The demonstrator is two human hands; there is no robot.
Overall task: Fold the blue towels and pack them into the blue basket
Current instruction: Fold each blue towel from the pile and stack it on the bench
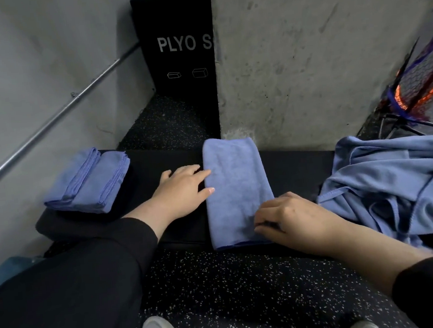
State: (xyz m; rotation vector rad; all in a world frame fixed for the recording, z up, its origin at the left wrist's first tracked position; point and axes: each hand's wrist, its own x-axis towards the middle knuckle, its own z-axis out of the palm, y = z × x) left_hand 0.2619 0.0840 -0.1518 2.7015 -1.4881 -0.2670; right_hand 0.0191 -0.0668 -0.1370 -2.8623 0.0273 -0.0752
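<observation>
A blue towel (234, 185), folded into a long strip, lies across the black padded bench (296, 164) in the middle. My left hand (186, 190) rests flat beside it, straight fingers touching its left edge. My right hand (288, 217) pinches the strip's near right edge with curled fingers. A stack of folded blue towels (88, 181) sits on the bench's left end. A heap of unfolded blue towels (400, 181) lies at the right. A bit of teal at the lower left edge (2, 271) may be the basket; I cannot tell.
A concrete pillar (305, 59) rises right behind the bench. A black plyo box (176, 44) stands in the gap at the back. A metal rail (57, 117) runs along the left wall. A netted orange object (418, 88) leans at the far right. Speckled rubber floor (247, 286) lies below.
</observation>
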